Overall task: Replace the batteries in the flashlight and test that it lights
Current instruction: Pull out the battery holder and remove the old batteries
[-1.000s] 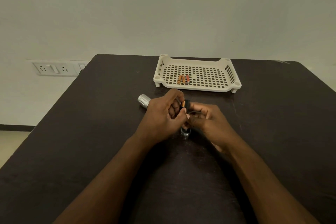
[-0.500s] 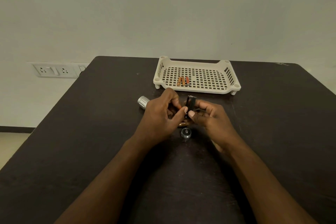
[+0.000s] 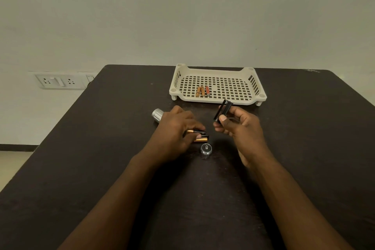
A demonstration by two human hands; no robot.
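My right hand holds a black battery holder tilted up above the table. My left hand is low on the table, its fingertips closed on a black-and-gold battery. A second black-and-gold battery lies just beside it on the table. The silver flashlight body lies behind my left hand, partly hidden by it. The flashlight's round end cap stands on the table near both hands. Three orange batteries lie in the white perforated tray.
The dark table reaches to a plain wall. A white socket and switch panel is on the wall at the left, beyond the table's left edge.
My hands have parted. The right hand lifted the battery holder up and to the right. The left hand dropped to the table with a battery, and a second battery now lies there.
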